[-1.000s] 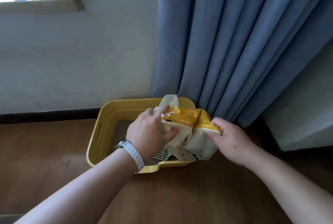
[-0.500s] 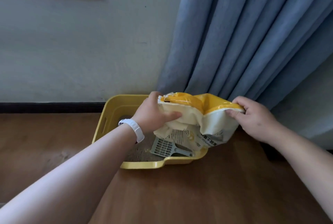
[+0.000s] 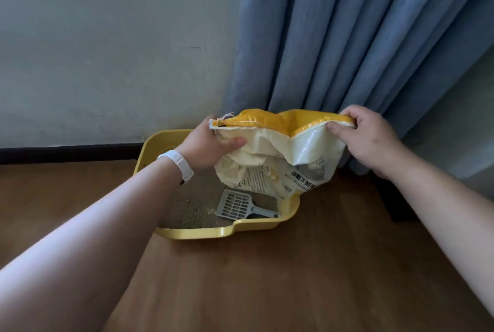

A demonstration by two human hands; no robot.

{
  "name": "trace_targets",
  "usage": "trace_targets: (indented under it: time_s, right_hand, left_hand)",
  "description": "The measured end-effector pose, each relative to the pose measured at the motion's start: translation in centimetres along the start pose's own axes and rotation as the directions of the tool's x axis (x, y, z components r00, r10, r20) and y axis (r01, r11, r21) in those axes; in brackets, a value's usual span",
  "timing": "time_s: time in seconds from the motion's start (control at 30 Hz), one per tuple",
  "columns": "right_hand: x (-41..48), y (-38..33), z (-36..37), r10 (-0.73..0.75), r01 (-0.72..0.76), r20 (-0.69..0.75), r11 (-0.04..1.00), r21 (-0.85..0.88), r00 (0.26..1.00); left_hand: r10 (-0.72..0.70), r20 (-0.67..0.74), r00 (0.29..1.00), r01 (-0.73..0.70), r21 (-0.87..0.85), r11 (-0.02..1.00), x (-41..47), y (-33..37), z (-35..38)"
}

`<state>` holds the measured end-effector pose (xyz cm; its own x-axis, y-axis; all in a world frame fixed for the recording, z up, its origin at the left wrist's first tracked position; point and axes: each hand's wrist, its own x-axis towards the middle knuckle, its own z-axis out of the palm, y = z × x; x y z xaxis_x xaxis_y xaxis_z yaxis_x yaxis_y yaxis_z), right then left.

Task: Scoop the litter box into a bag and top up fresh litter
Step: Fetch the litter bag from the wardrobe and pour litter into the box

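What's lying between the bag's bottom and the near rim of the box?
In the head view, a grey scoop lies on the litter between the bag and the near rim of the box.

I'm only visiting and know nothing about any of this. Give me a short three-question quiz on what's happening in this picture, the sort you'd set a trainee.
1. True or false: the grey scoop lies inside the yellow litter box.
2. The litter bag is held by: A) the left hand only; B) the right hand only; C) both hands.
3. Fill in: the white wristband is on the ____ wrist.

Key: 1 true. 2 C, each hand grips one top corner of the bag. 3 left.
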<state>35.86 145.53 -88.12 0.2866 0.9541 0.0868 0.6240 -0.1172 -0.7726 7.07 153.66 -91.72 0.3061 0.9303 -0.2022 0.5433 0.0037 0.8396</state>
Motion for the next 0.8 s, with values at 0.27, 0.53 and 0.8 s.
trace_targets:
  time_s: [0.27,0.53,0.8]
  right_hand:
    - [3.0,-1.5,1.0,-0.062,0.066,-0.029,0.986,0.151,0.998]
    - [3.9,-1.2,1.7,-0.023,0.027,-0.018,0.975,0.218,1.0]
    - [4.6,-2.4,2.6,-0.01,0.021,-0.038,0.952,0.306,0.999]
  left_hand:
    - [-0.167,0.044,0.985,0.17,-0.411,0.895,-0.8,0.0,-0.2]
    - [-0.249,0.015,0.968,0.228,-0.453,0.862,-1.2,1.2,-0.6]
    - [-0.282,-0.056,0.958,0.227,-0.454,0.862,-1.0,0.9,-0.4]
